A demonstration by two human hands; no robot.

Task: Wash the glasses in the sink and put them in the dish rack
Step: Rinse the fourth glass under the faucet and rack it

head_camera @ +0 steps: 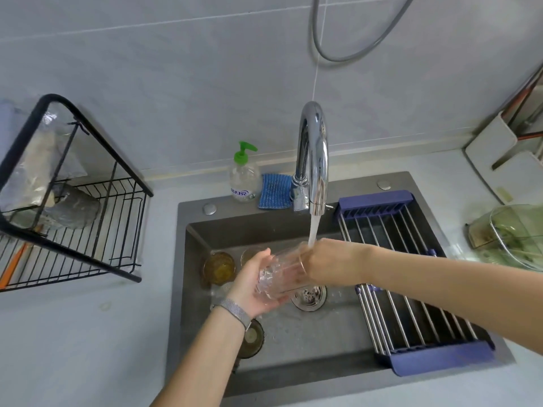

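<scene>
Glass [282,273], clear and tilted on its side, sits over the dark sink [293,362] under the running tap [313,160]. Left hand [254,284] cradles its base with curled fingers; right hand [323,264] grips the rim end. An amber glass [219,267] stands in the basin, beside the roll-up dish rack [411,286].

We saw a pale countertop [88,333] holding a dark sink [188,277]; a black wire rack [88,230] stood at its left, a soap bottle [244,177] and blue sponge [274,191] behind the basin.
</scene>
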